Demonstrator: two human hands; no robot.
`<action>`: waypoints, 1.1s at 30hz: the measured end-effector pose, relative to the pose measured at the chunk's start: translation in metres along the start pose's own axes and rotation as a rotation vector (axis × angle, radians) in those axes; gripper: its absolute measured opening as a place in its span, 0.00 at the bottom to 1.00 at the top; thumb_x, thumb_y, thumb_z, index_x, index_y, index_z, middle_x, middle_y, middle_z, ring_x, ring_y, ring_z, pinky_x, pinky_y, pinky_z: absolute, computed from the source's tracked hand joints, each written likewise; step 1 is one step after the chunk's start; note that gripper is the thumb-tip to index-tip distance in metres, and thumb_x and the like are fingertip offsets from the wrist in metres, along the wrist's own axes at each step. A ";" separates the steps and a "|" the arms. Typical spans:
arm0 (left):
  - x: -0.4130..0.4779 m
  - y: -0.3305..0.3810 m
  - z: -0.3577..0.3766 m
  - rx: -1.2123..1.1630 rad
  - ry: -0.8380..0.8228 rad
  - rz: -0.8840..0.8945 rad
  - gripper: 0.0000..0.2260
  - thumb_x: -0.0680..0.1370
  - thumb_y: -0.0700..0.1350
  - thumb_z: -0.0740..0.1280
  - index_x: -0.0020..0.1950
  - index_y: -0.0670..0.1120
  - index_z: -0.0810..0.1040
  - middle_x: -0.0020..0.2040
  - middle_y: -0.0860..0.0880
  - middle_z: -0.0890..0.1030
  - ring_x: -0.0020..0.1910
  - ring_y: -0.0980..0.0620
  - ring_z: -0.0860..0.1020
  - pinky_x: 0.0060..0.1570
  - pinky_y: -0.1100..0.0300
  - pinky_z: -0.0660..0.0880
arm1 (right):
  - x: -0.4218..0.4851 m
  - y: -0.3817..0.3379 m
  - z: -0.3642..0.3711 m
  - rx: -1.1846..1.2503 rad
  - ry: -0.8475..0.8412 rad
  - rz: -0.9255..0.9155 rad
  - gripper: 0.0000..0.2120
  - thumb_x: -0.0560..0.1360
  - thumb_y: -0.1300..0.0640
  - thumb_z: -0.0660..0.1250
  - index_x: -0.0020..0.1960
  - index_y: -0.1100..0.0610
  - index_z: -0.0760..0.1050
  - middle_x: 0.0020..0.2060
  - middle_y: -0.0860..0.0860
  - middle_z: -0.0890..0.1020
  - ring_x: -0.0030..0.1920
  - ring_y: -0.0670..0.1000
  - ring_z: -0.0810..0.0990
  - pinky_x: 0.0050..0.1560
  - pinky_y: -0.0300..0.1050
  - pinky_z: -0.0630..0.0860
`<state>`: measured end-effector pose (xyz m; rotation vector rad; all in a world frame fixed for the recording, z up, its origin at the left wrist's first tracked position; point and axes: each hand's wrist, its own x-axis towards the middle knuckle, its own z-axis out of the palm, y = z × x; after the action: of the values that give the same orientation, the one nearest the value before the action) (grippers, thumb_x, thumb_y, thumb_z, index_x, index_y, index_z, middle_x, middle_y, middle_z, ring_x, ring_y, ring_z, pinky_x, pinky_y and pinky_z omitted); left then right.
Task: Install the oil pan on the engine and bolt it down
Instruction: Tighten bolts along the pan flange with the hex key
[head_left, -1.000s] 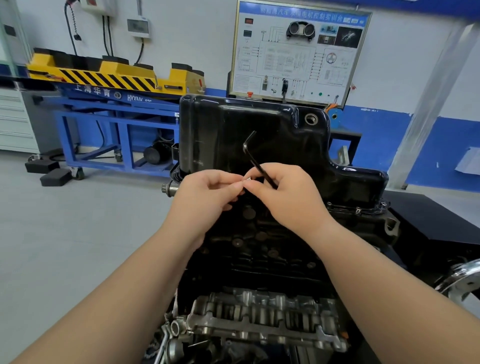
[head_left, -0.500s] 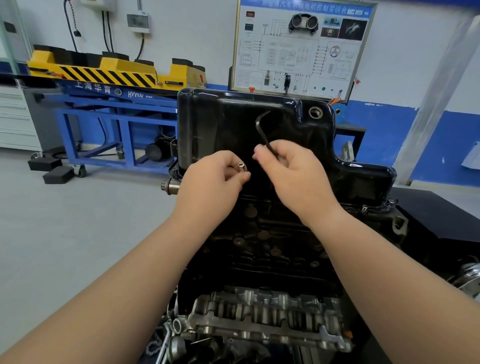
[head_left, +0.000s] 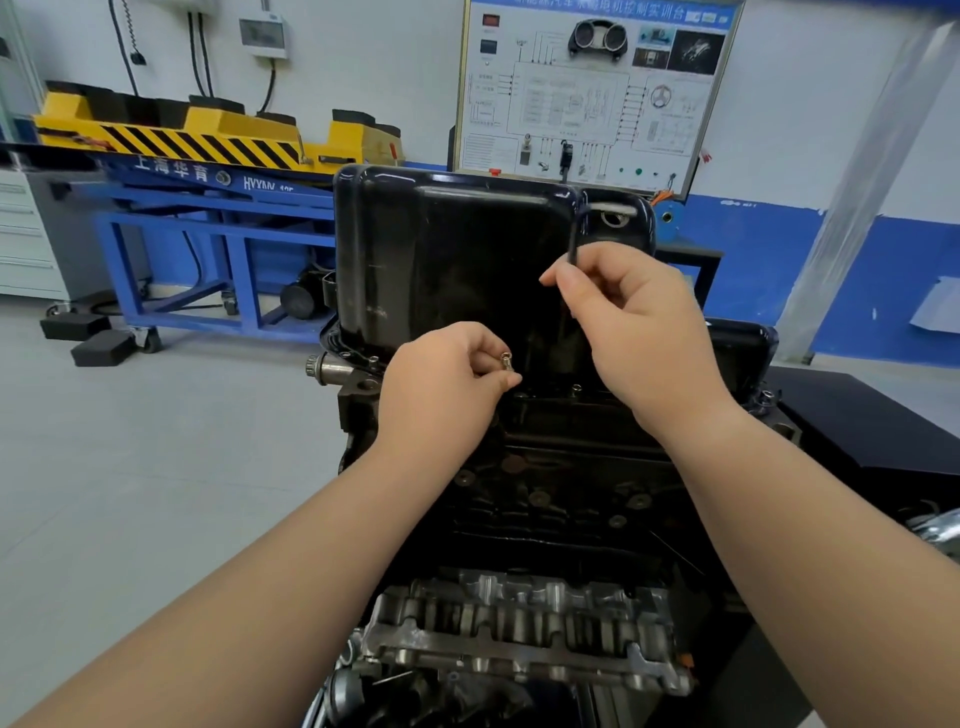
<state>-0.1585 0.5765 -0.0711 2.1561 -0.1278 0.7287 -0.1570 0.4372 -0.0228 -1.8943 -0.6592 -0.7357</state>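
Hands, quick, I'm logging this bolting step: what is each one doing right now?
Left hand: pinches a small silver metal bolt.
Right hand: grips a black L-shaped hex key.

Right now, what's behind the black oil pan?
A white wiring-diagram board stands behind the oil pan, with a blue frame carrying a yellow ramp off to the left. The pan covers whatever supports the board.
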 end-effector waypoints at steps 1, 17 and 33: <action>0.000 0.001 0.001 0.019 -0.008 0.001 0.05 0.71 0.47 0.73 0.43 0.54 0.78 0.33 0.60 0.79 0.38 0.63 0.78 0.45 0.66 0.72 | 0.000 0.001 -0.002 -0.019 0.000 -0.005 0.07 0.78 0.56 0.63 0.43 0.50 0.78 0.29 0.44 0.75 0.32 0.45 0.73 0.36 0.37 0.71; 0.001 0.008 0.005 0.106 -0.087 -0.036 0.08 0.71 0.50 0.73 0.38 0.58 0.74 0.31 0.61 0.78 0.38 0.63 0.77 0.41 0.64 0.71 | 0.000 0.004 -0.012 -0.119 0.009 -0.055 0.08 0.78 0.57 0.63 0.43 0.49 0.77 0.32 0.46 0.80 0.37 0.46 0.79 0.43 0.39 0.75; 0.001 0.006 0.007 0.131 -0.057 0.009 0.05 0.71 0.52 0.73 0.41 0.56 0.77 0.31 0.61 0.76 0.37 0.63 0.76 0.40 0.65 0.70 | 0.008 0.001 -0.011 -0.200 -0.090 -0.032 0.07 0.78 0.56 0.61 0.44 0.52 0.78 0.34 0.46 0.80 0.39 0.45 0.80 0.47 0.42 0.77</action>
<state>-0.1566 0.5676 -0.0696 2.3037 -0.1226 0.6979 -0.1535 0.4276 -0.0137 -2.1142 -0.6945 -0.7633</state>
